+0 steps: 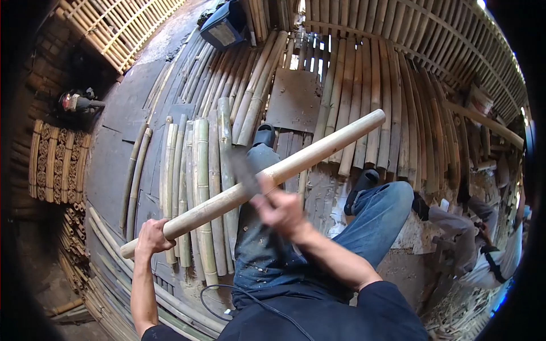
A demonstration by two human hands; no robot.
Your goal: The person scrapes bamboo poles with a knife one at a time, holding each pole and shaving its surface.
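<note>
A pale bamboo pole (330, 145) lies slantwise across my thigh, its far end raised to the upper right. Near its lower left end, my left hand (152, 236) is closed around it. My right hand (280, 209), smeared by motion, is closed on a knife with a broad dark blade (243, 173). That blade crosses the pole near its middle; the blur hides whether its edge touches the surface. The knife's handle is mostly hidden in my fingers.
Cut bamboo poles (202, 193) lie side by side in front of me, and more poles (392, 108) line the back. Bamboo bundles (60, 162) stand at left. A blue bin (223, 27) is at the top. Another person (455, 227) sits at right. A black cable (219, 287) loops by my waist.
</note>
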